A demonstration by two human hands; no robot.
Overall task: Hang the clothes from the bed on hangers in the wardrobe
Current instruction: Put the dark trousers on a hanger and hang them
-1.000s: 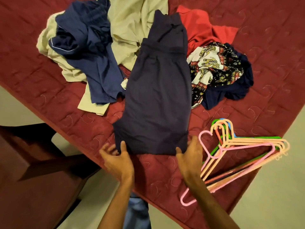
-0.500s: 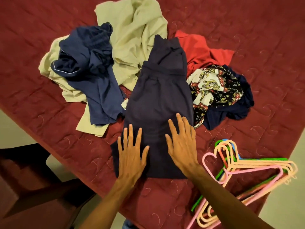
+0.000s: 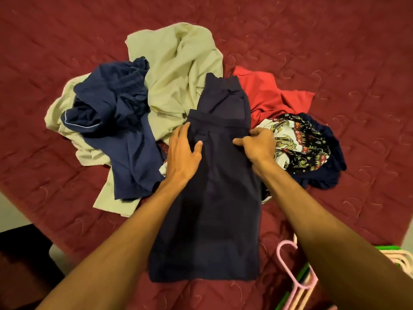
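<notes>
A: Task item, quick?

B: The navy garment [image 3: 214, 198] is folded narrow and lies flat on the bed [image 3: 335, 41], with its near end close to the edge. Its long axis runs 6 to 12 o'clock, and the far end leans slightly toward 1.

A: Hands?

B: Both are on its far half, one on each side of the axis. The left hand [image 3: 184, 151] is at the 9 o'clock edge with straight fingers lying along it and the thumb on the cloth. As far as I can see it's pressing, not gripping. The right hand [image 3: 257, 144] is at the 3 o'clock edge, fingers curled, pinching the cloth by the cross fold.

A: Hangers?

B: The hangers [image 3: 309, 283] are stacked at 5 o'clock from the garment's near end, just beside it and mostly behind the right forearm. I can see pink and green ones. The right arm is clearly nearer; the left would have to cross the garment.

A: Step?

B: My guess is straightening or folding before hanging. Nothing visible is on a hanger yet, and the wardrobe is out of view.

A: What does the next move turn on?

B: The axis. A fold would bring the far end toward 6. A hanger bar would need to lie across it, 9 to 3, coming in from 5.

A: Rest?

B: The pile sits from 10 to 2 o'clock:
- beige garment [image 3: 178, 63]
- blue garment [image 3: 120, 121]
- red garment [image 3: 268, 95]
- patterned cloth [image 3: 299, 142]

The navy far end overlaps the beige and red ones, so lifting it may drag them along.
</notes>
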